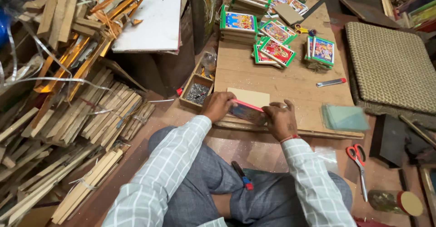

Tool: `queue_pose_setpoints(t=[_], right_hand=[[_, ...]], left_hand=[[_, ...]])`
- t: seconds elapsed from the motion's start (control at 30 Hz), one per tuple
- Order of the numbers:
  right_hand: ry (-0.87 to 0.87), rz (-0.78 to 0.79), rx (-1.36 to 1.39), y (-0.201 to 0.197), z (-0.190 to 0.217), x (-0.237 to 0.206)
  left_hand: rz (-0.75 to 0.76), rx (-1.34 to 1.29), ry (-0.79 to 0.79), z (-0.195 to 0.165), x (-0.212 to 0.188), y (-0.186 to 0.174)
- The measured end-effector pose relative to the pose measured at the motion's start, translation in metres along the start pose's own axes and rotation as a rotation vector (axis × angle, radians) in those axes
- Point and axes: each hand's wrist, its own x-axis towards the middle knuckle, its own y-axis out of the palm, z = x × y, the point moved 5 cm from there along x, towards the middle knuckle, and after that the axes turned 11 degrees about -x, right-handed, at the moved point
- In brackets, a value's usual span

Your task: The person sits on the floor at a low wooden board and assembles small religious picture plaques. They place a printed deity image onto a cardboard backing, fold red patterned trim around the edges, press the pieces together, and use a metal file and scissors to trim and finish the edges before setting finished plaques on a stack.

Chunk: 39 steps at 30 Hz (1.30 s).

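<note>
I sit cross-legged at a low wooden board [290, 79]. My left hand [217, 106] and my right hand [280, 119] both grip a small red-framed colourful picture [247, 111], held tilted at the board's near edge. Just behind it a plain cardboard backing piece [251, 96] lies flat on the board. Several finished green- and red-framed pictures [274, 51] are stacked and scattered at the board's far end.
A small tray of nails [196, 92] stands left of the board. Glass panes [345, 117], a utility knife [331, 82], red scissors [358, 160] and a woven cushion [393, 63] lie to the right. Wooden strips [68, 118] pile up on the left. A pen [242, 175] rests on my lap.
</note>
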Motion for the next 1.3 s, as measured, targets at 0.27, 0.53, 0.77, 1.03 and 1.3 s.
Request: queue_pose_setpoints(t=[0.27,0.53,0.77,1.03,1.3], right_hand=[[1.056,-0.046,1.272,0.089,-0.025,-0.083],[1.284,0.246,1.585,0.133,-0.012,-0.108],[1.146,0.205,1.649,0.138,-0.008,-0.107],[1.112,0.141,1.518,0.127,-0.007,-0.101],[1.129,0.125,1.417,0.14,-0.019,-0.105]], left_hand=[[-0.236,-0.156,0.154,-0.004,-0.082,0.071],[0.247,-0.047,0.001,-0.03,-0.149,0.121],[0.3,-0.022,-0.058,-0.014,-0.14,0.14],[0.211,0.214,0.061,-0.014,-0.124,0.12],[-0.022,0.001,-0.133,0.033,-0.107,0.063]])
